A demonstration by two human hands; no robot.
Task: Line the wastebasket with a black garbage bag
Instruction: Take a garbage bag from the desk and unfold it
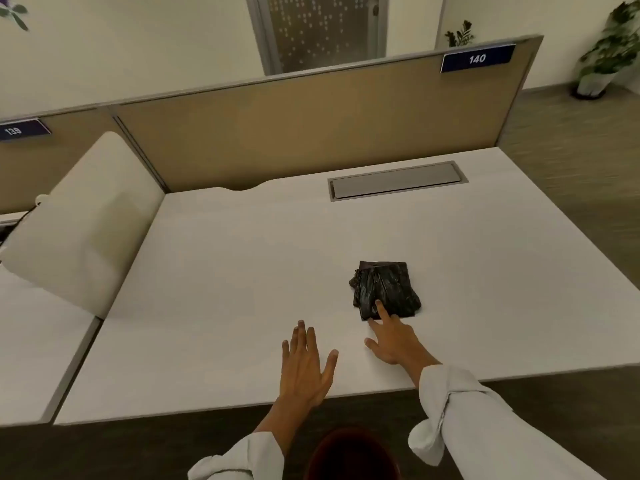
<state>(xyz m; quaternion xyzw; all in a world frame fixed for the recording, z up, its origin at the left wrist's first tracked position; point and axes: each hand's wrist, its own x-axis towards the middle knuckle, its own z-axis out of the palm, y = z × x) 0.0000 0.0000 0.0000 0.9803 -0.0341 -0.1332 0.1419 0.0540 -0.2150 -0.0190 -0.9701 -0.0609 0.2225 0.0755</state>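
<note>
A folded black garbage bag (385, 289) lies on the white desk (225, 271), right of the middle. My right hand (393, 337) reaches over the desk with its fingers spread, and one fingertip rests on the bag's near edge. My left hand (306, 367) hovers flat and open above the desk's front edge, left of the bag and apart from it. A dark red, round wastebasket (351, 455) shows at the bottom of the view, below the desk edge and between my forearms; only its upper part is in sight.
A tan partition (311, 126) with a "140" label (477, 58) closes the desk's far side. A grey cable hatch (396, 183) is set in the desk near it. A white side divider (79, 230) stands at the left. A potted plant (602, 60) stands on the floor at far right.
</note>
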